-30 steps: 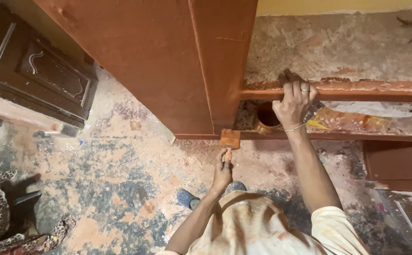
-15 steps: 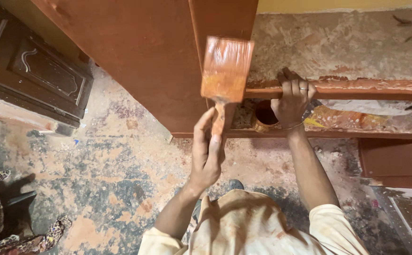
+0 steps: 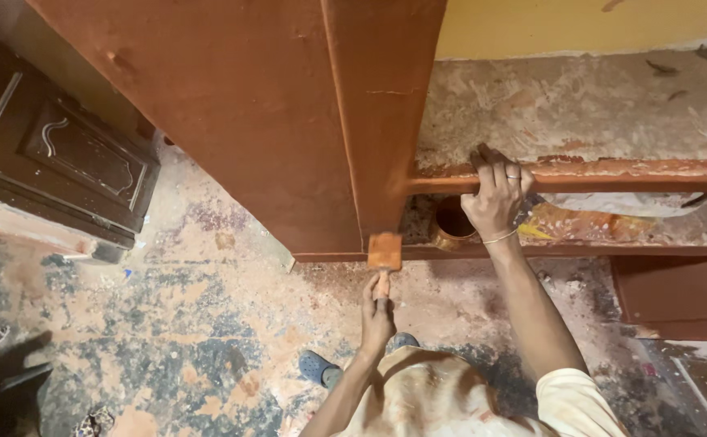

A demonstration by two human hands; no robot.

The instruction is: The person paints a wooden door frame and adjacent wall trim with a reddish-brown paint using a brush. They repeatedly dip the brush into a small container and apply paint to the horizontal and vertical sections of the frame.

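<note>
My left hand [image 3: 376, 317] grips the handle of a flat paintbrush [image 3: 384, 252] coated in reddish-brown paint. Its bristles touch the bottom edge of a tall reddish-brown cabinet panel [image 3: 264, 121] that I look down along. My right hand [image 3: 495, 194] is closed over a painted horizontal rail [image 3: 612, 174] to the right of the panel. A round paint can [image 3: 453, 225] with dark red paint sits just below that rail, left of my right hand.
The floor [image 3: 167, 332] is stained with paint and plaster. A dark carved wooden door [image 3: 54, 162] lies at the left. Another reddish panel [image 3: 677, 299] lies at lower right. My blue shoe [image 3: 318, 368] shows below, and a yellow wall [image 3: 580, 24] rises at top right.
Half a second ago my left hand held the brush raised high near the camera; it has come back down to the panel's bottom edge. My right hand has stayed on the rail.
</note>
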